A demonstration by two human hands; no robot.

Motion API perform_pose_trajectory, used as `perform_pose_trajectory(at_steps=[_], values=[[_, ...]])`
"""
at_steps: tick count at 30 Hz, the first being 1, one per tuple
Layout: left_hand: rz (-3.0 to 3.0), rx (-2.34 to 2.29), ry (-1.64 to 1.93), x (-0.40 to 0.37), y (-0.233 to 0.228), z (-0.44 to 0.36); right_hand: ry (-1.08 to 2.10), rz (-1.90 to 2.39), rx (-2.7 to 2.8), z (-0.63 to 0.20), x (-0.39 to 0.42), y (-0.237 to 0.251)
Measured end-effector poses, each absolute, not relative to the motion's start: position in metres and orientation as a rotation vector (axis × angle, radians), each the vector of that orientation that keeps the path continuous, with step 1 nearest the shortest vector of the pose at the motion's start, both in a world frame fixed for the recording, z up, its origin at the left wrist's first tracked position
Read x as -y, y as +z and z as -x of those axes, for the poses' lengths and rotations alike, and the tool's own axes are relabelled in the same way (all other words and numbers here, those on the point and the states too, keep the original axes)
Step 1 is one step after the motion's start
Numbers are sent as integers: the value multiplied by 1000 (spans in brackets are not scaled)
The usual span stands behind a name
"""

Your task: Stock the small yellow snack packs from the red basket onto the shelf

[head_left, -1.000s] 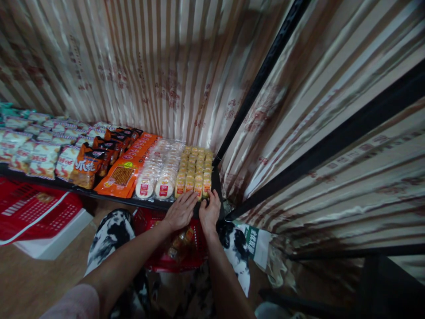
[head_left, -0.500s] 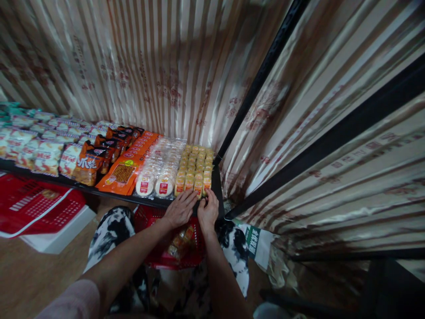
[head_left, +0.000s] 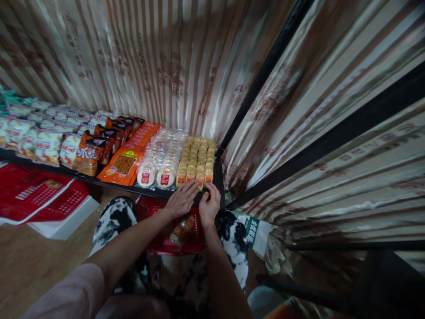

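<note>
Yellow snack packs, rows running front to back, left hand flat, right hand pinching one.

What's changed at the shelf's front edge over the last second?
Little. The right hand curled its fingers in at the front of the small yellow packs; whether it grips one is unclear. The left hand stayed flat at the shelf edge. The packs kept their rows.

Large white characters, readable as "爪烧", are printed on the brown-orange snack bag; the print on the other packets and on the green-white bag cannot be read
</note>
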State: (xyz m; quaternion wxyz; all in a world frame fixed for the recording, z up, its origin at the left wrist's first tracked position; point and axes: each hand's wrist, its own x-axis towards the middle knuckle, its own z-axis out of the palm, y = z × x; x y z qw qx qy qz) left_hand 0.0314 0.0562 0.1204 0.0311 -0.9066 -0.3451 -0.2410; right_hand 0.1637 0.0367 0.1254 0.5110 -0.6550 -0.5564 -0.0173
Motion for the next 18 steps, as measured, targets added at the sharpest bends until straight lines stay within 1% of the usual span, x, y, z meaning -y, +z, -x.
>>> perform_pose_trajectory(at_steps=[4, 10, 14, 18], values=[[2796, 1080, -710, -55, 122, -31, -18, 1543, 1330, -161, -32, 126], [2812, 1058, -780, -56, 124, -30, 36, 1442, 1304, -156, -26, 130], [2818, 1035, -916, -54, 122, -28, 156, 1338, 1349, -150, -17, 135], [2832, 1075, -1069, -30, 105, -16, 197, 1300, 1480, -140, -4, 137]])
